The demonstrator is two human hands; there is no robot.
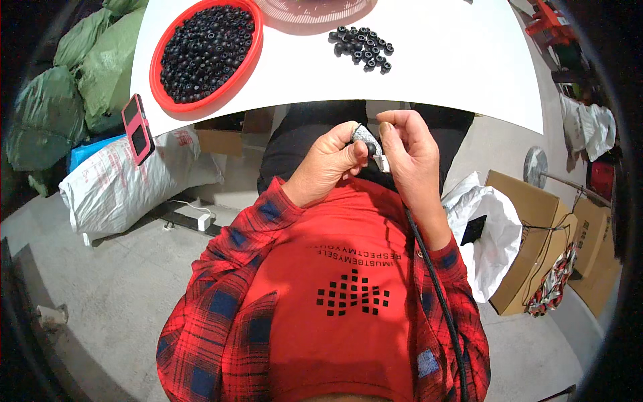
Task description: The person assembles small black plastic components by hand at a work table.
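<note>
My left hand (329, 161) is closed in front of my chest, just short of the table's edge. Between its thumb and fingers sits a small grey-and-white piece (362, 135) with a dark round part by the thumb; its exact kind is unclear. Close beside it, my right hand (414, 146) has its fingers bent and pinched together near the piece. What that pinch holds is hidden. Beyond the hands, a loose cluster of small black ring-like beads (362, 48) lies on the white table (455, 67). Many more black beads fill a red round basket (155, 75) at the left.
A pale pink plastic basket (315, 15) stands at the table's far edge. A pink-cased phone (138, 130) is at the left corner. White sacks (130, 184) and green bags (47, 117) crowd the left; an open white bag (485, 234) and cardboard boxes (529, 248) stand right. A black cord (435, 288) crosses my shirt.
</note>
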